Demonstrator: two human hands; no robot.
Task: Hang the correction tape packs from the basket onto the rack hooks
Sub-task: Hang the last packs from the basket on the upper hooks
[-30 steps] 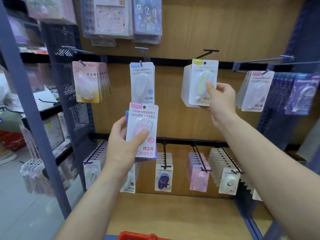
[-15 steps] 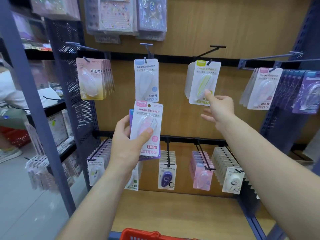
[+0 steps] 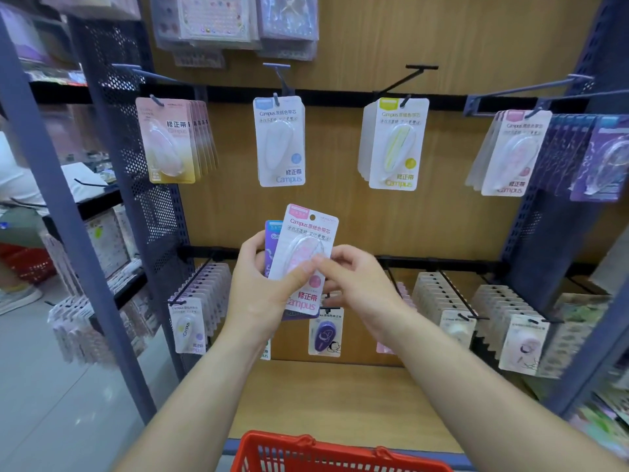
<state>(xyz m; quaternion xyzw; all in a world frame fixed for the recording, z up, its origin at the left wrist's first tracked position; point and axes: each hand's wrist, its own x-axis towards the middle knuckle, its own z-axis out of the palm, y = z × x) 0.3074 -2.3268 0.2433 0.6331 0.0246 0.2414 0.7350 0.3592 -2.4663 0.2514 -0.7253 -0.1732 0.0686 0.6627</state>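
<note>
Left hand [image 3: 258,294] grips perhaps three packs [image 3: 271,248]; right hand [image 3: 357,291] pinches front pack [image 3: 308,231].

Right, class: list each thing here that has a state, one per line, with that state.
Left hand: grips a stack of packs.
Right hand: pinches the front pack.
Pink correction tape pack: front of the stack, held, not yet hung.
Blue pack: hanging.
Yellow packs: hanging.
Red basket: below the hands, contents hidden.
</note>
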